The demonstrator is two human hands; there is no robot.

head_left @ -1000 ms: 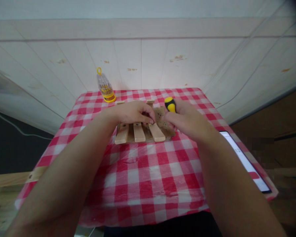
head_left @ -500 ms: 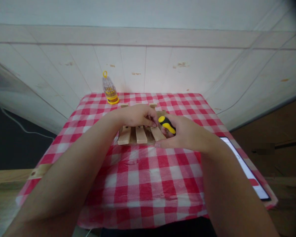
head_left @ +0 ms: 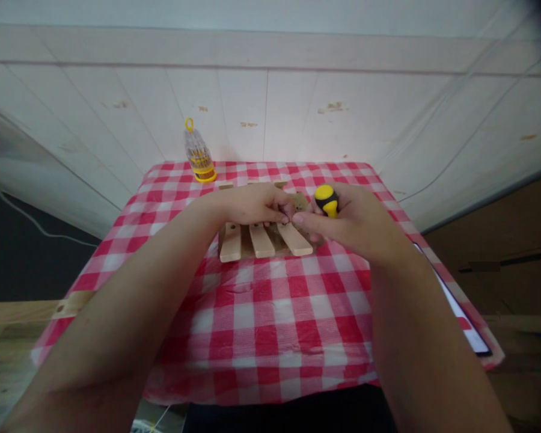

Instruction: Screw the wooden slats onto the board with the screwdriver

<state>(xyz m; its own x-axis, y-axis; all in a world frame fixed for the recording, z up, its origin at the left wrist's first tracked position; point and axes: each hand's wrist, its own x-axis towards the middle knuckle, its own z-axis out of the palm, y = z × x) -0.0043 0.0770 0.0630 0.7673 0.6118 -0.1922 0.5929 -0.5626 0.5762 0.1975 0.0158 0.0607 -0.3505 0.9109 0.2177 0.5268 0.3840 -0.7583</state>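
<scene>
A small wooden slat assembly with three pale slats lies on the red and white checked tablecloth. My left hand rests on its far part, fingers curled and pinched at a spot on the right slat. My right hand is closed round a screwdriver with a yellow and black handle, held upright just right of the left fingertips. The screwdriver's tip is hidden behind my fingers.
A clear bottle-shaped case with a yellow base and loop stands at the table's far left corner. A tablet or phone with a lit white screen lies along the right edge. White panelled wall behind the table.
The screwdriver handle went from upright to lying tilted across my right hand, and is now upright again, a little further right. My left hand stayed on the slats.
</scene>
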